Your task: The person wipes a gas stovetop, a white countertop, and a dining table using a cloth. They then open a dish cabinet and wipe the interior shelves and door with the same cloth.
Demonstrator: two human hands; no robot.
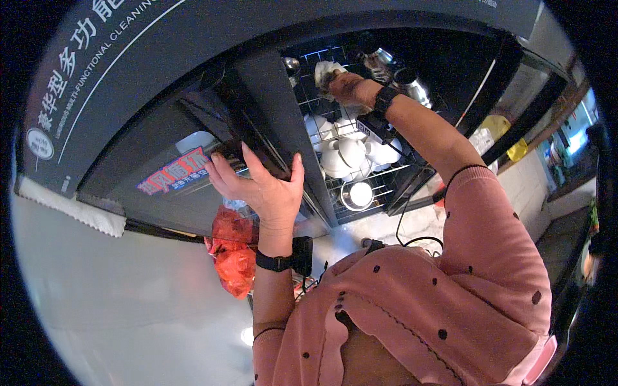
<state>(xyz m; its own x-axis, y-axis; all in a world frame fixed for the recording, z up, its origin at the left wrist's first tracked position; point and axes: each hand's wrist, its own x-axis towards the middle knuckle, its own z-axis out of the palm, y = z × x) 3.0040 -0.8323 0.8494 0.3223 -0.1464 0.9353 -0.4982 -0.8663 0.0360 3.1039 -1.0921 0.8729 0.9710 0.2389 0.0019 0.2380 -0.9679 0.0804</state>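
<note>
My right hand reaches into an open dish cabinet and grips a crumpled whitish cloth over a wire rack. Below that wrist, white bowls are heaped on the rack, and a round metal container stands nearer me. Shiny metal vessels lie beyond my right hand. My left hand is at the dark cabinet door, fingers spread and nothing held. Whether its fingertips press on the door is hard to tell.
Red plastic bags hang under the door at left. A dark panel bearing writing curves across the top left. Yellow plastic shows at right. A black cable loops near my torso.
</note>
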